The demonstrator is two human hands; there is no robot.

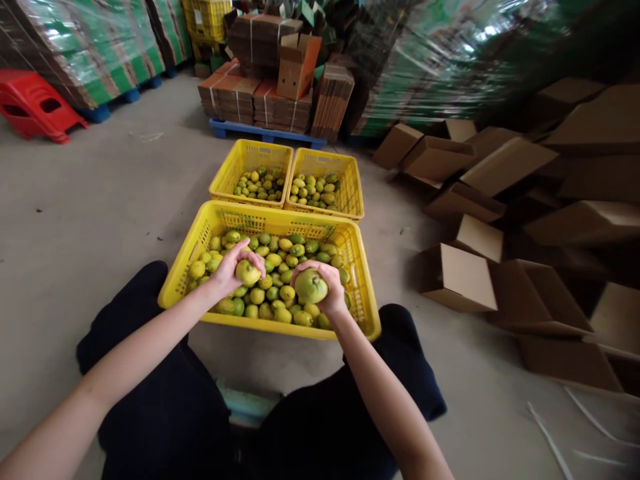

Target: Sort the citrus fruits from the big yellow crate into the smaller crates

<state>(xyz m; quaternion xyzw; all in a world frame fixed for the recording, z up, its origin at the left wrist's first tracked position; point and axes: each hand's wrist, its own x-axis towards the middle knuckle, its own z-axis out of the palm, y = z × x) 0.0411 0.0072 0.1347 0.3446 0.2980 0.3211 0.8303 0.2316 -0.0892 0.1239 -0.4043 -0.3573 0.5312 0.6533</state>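
Above the large yellow crate (280,328), my left hand (234,267) is closed around a yellow lemon (248,272). To its right, my right hand (330,283) grips a bigger, greener lemon (311,287), its stem end facing me. Beneath both hands the crate holds many yellow and green lemons (273,260), some hidden by my hands and wrists. The crate stands on the floor between my knees.
Two smaller yellow crates, left (220,173) and right (353,190), part filled with lemons, stand just behind. Open cardboard boxes (467,277) heap up on the right. Flattened cartons (235,93) sit on a blue pallet (270,133); a red stool (35,100) is far left.
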